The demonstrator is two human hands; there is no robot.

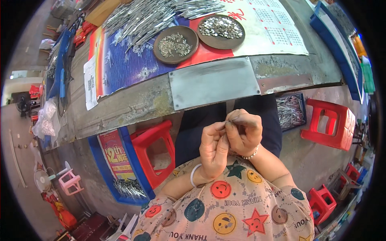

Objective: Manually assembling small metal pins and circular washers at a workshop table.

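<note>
My left hand (214, 150) and my right hand (246, 134) meet above my lap, just in front of the table edge. Both are closed, with thumbs and fingertips pinched close together. Whatever lies between the fingers is too small or hidden to make out. Nearest to them on the table is a grey metal plate (215, 82) fixed along the edge. Beyond it stand two round brown dishes. The left dish (172, 61) contains small metal pins (175, 45); the right dish (223, 45) bears small shiny round metal pieces (221, 28).
Long thin metal pieces (148, 20) are heaped at the table's far side on printed sheets (132, 68). Blue trays (335, 44) flank the table. Beneath it are a blue crate (140, 180), a red stool (138, 140) and a bin of metal parts (289, 110). Another red stool (341, 128) stands right.
</note>
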